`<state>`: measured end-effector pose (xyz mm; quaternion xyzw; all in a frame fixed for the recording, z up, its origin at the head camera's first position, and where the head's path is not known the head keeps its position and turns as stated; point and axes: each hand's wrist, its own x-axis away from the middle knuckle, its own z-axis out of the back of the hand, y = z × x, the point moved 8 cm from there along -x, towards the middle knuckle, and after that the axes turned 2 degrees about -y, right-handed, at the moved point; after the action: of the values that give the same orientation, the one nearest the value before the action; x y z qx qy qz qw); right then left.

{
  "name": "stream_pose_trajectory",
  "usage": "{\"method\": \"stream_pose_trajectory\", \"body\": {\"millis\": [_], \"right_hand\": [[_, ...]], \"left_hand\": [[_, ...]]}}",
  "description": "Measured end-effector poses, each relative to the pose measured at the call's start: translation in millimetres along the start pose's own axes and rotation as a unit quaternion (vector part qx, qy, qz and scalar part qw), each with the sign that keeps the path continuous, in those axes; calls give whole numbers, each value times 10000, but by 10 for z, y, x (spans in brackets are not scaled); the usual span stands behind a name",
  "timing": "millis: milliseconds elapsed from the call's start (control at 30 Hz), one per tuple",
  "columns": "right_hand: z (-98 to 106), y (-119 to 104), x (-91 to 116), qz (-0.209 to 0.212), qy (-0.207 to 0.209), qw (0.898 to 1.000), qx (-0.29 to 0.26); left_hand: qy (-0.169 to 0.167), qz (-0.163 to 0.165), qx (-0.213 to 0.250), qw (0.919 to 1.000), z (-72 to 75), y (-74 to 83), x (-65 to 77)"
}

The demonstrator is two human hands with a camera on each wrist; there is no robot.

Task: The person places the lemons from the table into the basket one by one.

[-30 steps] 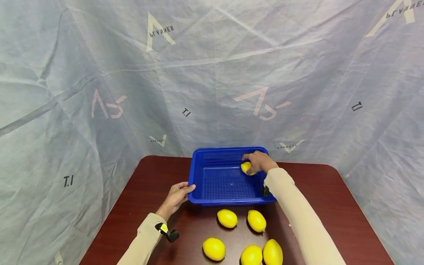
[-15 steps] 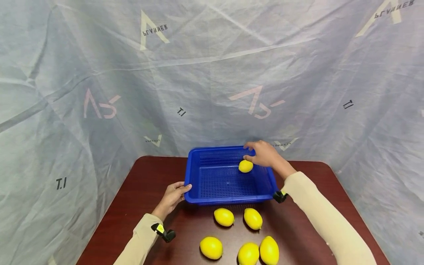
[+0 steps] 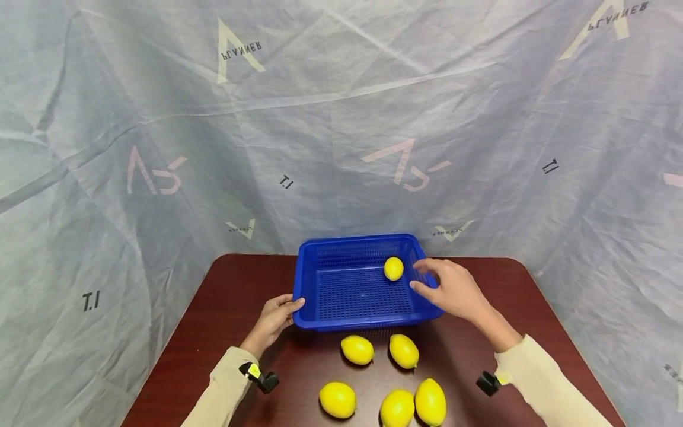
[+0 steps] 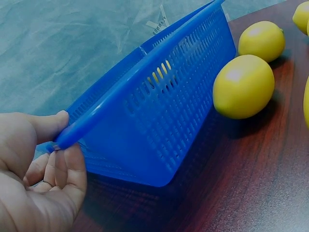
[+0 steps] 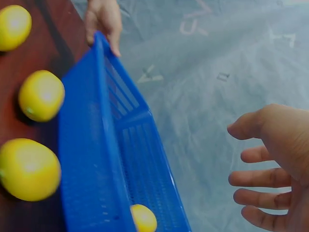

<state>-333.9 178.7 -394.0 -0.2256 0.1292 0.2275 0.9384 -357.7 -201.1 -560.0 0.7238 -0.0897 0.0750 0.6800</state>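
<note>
A blue plastic basket (image 3: pixel 368 323) with slotted sides stands at the back of the table. My left hand (image 3: pixel 274 320) grips its left rim, thumb on top and fingers curled beneath, as the left wrist view (image 4: pixel 43 169) shows. One lemon (image 3: pixel 393 268) lies inside, toward the right end. Over the basket's right rim hovers my right hand (image 3: pixel 450 287), its fingers spread and nothing between them. In the right wrist view the fingers (image 5: pixel 260 179) are apart from the basket, and the lemon (image 5: pixel 143 218) inside shows at the bottom.
Several lemons lie on the dark red table (image 3: pixel 187 332) in front of the basket: two near its front wall (image 3: pixel 357 350), and others closer to me (image 3: pixel 337 400). A grey printed sheet (image 3: pixel 341 118) hangs behind and at both sides.
My right hand has let go of the lemon inside the basket and drawn back rightward and toward me. The lemon has rolled slightly. My left hand keeps its grip on the rim.
</note>
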Motion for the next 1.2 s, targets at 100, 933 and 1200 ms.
{"method": "stream_pose_trajectory", "body": {"millis": [100,933,1200], "right_hand": [[-9,-82,207,-5,66,10000,24],[-1166,107,942,-940,-1217,9867,533],[-1353,212,925,-1115,-1155,9846,697]], "left_hand": [[-13,1,64,10000,-2,-5,-9],[-36,-15,208,9998,-23,-8,20],[-27,-19,185,9998,-15,-23,15]]}}
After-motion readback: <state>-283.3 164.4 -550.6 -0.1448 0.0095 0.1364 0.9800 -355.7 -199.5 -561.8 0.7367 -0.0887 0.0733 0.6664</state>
